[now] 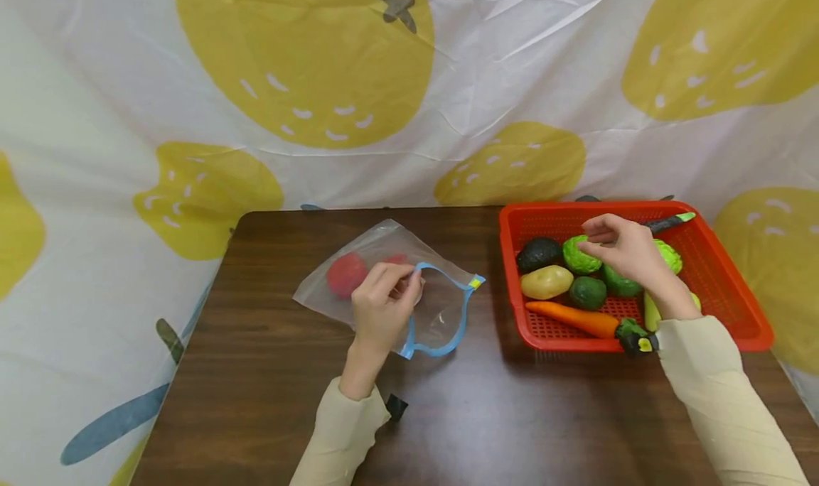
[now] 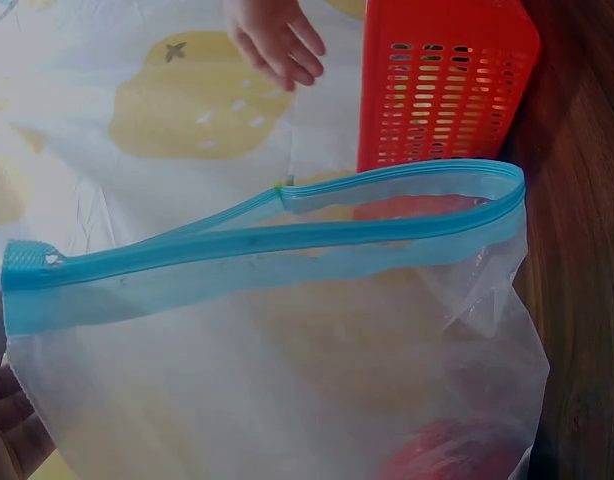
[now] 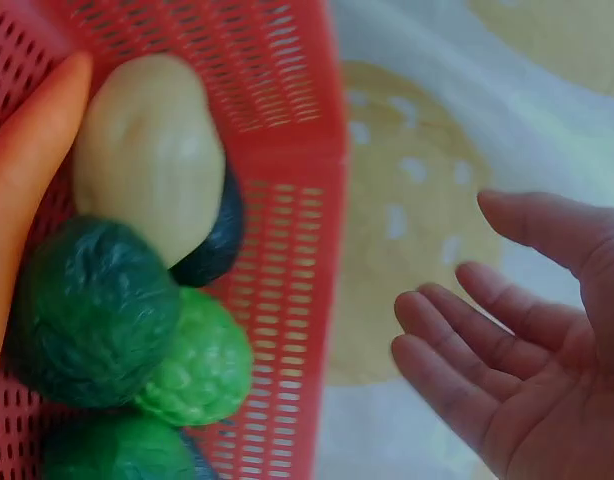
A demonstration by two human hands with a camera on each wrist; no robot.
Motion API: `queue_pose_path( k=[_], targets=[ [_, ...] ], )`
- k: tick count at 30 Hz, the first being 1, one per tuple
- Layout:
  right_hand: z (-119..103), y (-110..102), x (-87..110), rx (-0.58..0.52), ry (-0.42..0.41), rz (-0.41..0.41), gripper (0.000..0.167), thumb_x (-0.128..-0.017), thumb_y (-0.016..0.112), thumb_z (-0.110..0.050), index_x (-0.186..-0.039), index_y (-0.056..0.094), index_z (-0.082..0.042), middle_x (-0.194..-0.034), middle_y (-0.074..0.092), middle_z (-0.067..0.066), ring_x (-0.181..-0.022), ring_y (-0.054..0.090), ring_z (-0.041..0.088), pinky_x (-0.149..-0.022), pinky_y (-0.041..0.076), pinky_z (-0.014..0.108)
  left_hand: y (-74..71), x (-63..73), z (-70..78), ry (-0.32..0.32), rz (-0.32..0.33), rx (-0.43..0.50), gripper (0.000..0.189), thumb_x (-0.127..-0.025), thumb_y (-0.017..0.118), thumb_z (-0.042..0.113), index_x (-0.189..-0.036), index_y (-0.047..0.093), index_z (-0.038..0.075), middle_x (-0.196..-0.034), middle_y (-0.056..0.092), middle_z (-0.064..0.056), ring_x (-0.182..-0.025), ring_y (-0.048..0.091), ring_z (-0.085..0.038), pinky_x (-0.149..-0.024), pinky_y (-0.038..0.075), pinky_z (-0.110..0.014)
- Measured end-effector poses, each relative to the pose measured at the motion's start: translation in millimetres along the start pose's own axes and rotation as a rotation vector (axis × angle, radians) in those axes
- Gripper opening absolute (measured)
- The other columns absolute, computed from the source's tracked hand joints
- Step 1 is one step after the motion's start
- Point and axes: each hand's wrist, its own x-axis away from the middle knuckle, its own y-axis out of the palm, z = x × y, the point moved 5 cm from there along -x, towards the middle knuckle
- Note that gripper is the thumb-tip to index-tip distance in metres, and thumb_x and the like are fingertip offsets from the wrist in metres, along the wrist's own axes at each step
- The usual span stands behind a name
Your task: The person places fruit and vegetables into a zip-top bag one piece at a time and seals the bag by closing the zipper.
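Note:
My left hand (image 1: 377, 305) pinches the blue zip rim of a clear zip bag (image 1: 384, 237), whose mouth stands wide. Inside lies a round red item (image 1: 345, 274), with another red thing partly hidden by the hand; their kinds are unclear. In the left wrist view the bag's blue zip (image 2: 237, 240) stretches from the hand (image 2: 17, 430) at the left edge. My right hand (image 1: 623, 248) hovers over the red basket (image 1: 736, 301), fingers loosely bent and apart, holding nothing. Below it is a bumpy light-green vegetable (image 1: 579, 255).
The basket also holds a carrot (image 1: 572, 319), a potato (image 1: 547, 282), a dark avocado-like item (image 1: 539, 254), a round dark-green vegetable (image 1: 587, 293) and several other green ones. It stands on the right of the brown table (image 1: 256, 372). A patterned cloth (image 1: 358, 173) hangs behind.

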Motion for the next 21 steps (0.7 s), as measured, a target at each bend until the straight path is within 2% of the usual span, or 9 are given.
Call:
queue_pose_path(
  k=[4,12,16,21],
  targets=[
    [10,15,-16.7,0.039,-0.017,-0.176,0.037,-0.085,0.068,-0.013,-0.114,0.057,0.007,-0.11,0.06,0.028,-0.1,0.058,0.04,-0.083,0.047,0.051,0.0,1.0,-0.3,-0.001,0.0,-0.003,0.005,-0.074,0.073,0.0,-0.074,0.068,0.0,-0.068,0.059,-0.008,-0.053,0.054,-0.014,-0.049,0.048,-0.022],
    [21,50,-36.0,0.079,-0.118,-0.515,0.04,-0.083,0.07,-0.011,-0.115,0.057,0.008,-0.113,0.059,0.026,-0.103,0.057,0.041,-0.085,0.048,0.049,0.2,2.2,-1.7,-0.003,0.002,0.002,0.006,-0.073,0.074,-0.001,-0.074,0.068,0.0,-0.067,0.058,-0.007,-0.053,0.054,-0.014,-0.048,0.048,-0.021],
    [20,59,-38.2,0.124,-0.172,-0.609,0.038,-0.079,0.072,-0.009,-0.11,0.059,0.008,-0.107,0.062,0.023,-0.099,0.058,0.039,-0.082,0.05,0.047,0.9,2.5,-2.3,-0.007,0.001,0.005,0.006,-0.073,0.073,-0.002,-0.073,0.068,0.001,-0.067,0.058,-0.007,-0.053,0.054,-0.013,-0.048,0.047,-0.02],
    [20,67,-38.0,0.19,-0.194,-0.64,0.041,-0.075,0.076,-0.012,-0.108,0.06,0.007,-0.101,0.064,0.019,-0.092,0.059,0.035,-0.079,0.05,0.045,1.5,2.1,-2.4,-0.005,0.007,0.017,0.006,-0.073,0.073,-0.001,-0.073,0.067,0.001,-0.067,0.058,-0.007,-0.053,0.054,-0.013,-0.048,0.047,-0.02]
  ],
)
